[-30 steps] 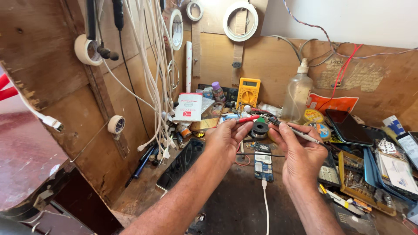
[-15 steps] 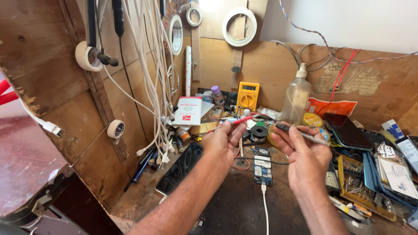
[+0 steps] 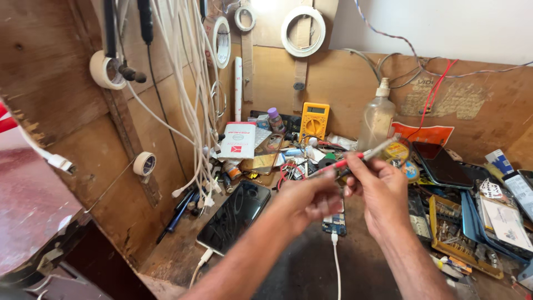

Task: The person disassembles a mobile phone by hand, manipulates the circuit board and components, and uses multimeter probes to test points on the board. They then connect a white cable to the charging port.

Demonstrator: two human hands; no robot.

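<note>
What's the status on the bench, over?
Left hand pinches red probe. Right hand grips slim tool beside it. Circuit board below hands, white cable plugged in. Nothing in the way.

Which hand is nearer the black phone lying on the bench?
Left. The left hand hovers just right of the black phone, with a small gap. The right hand is farther right, beyond the left hand.
</note>
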